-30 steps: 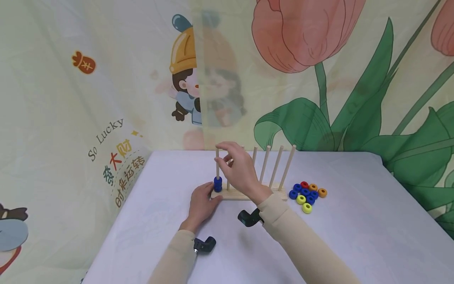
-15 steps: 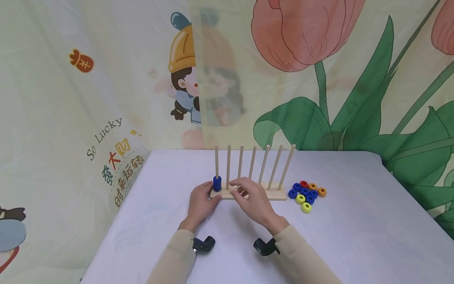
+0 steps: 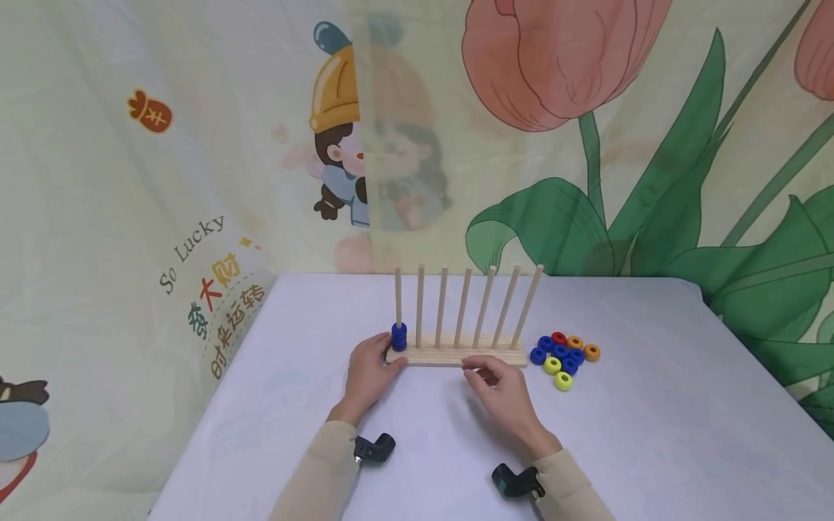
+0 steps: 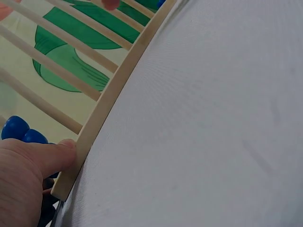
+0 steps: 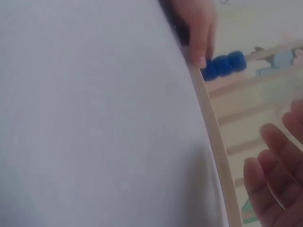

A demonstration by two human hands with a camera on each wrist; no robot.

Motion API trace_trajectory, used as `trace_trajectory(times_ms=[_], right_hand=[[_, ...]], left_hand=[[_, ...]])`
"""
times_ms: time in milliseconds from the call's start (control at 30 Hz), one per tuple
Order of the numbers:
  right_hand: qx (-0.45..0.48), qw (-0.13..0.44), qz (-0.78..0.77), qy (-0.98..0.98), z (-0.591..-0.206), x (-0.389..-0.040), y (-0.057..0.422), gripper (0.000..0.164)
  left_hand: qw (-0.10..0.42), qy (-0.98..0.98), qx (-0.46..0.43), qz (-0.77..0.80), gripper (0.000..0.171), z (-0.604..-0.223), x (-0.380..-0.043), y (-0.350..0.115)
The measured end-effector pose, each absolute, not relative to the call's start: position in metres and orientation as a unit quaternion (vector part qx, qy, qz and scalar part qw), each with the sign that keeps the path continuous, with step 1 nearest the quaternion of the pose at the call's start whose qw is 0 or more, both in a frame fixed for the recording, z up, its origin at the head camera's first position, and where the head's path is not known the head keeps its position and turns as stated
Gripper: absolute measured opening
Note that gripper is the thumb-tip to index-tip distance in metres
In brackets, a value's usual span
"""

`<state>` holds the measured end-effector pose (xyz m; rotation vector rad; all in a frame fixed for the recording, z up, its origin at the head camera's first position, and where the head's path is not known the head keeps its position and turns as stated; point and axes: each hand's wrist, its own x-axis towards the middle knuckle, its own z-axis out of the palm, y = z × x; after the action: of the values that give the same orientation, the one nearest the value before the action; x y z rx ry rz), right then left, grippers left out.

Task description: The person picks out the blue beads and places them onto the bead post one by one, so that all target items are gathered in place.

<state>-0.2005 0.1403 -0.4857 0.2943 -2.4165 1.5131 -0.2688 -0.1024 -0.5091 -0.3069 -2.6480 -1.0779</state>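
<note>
The left hand (image 3: pixel 368 373) grips the base (image 3: pixel 430 356) at its left end. Its thumb is pressed to the front edge and its fingers go round the far side, where they are partly hidden. The right hand (image 3: pixel 504 398) holds nothing; its fingers are loosely bent and apart from the thumb, with gaps between them in the right wrist view. Its fingertips are at the front edge of the base, right of the middle; whether they touch the wood, I cannot tell.

The base lies flat on the table (image 3: pixel 658 420), its long side roughly in line with the table's far edge and well in from the left edge. Seven pegs (image 3: pixel 441 307) stand upright in a row along it. The leftmost peg, at the end that the left hand grips, carries a stack (image 3: pixel 399 337) of three blue beads, down at the base. The other six pegs are bare.

Just beyond the right end of the base, a loose cluster lies on the table: five blue beads (image 3: pixel 559 352), a red bead (image 3: pixel 559 338) at its far side, two orange beads (image 3: pixel 591 352) toward the right edge, and two yellow beads (image 3: pixel 552 365), one of them nearest the person.

Both arms have beige sleeves (image 3: pixel 319 470), with a black camera (image 3: pixel 376 449) at each wrist. Behind the far edge hangs a backdrop (image 3: pixel 417 250) printed with a pink tulip (image 3: pixel 560 65), green leaves (image 3: pixel 554 224) and a figure in an orange hat (image 3: pixel 335 94).
</note>
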Motion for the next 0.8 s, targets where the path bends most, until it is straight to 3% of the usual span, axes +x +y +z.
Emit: trace_trajectory(times_ms=[233, 533, 800], right_hand=[[0.053, 0.164, 0.466, -0.868, -0.485, -0.199, 0.164, 0.018], [-0.054, 0.130, 0.473, -0.870, -0.486, -0.199, 0.195, 0.025], [-0.135, 0.184, 0.480, -0.847, -0.478, -0.199, 0.221, 0.029]], left_hand=[[0.127, -0.913, -0.108, -0.372, 0.057, -0.508, -0.268, -0.103], [0.115, -0.914, -0.096, -0.378, 0.058, -0.505, -0.266, -0.103], [0.113, -0.916, -0.098, -0.372, 0.059, -0.505, -0.266, -0.104]])
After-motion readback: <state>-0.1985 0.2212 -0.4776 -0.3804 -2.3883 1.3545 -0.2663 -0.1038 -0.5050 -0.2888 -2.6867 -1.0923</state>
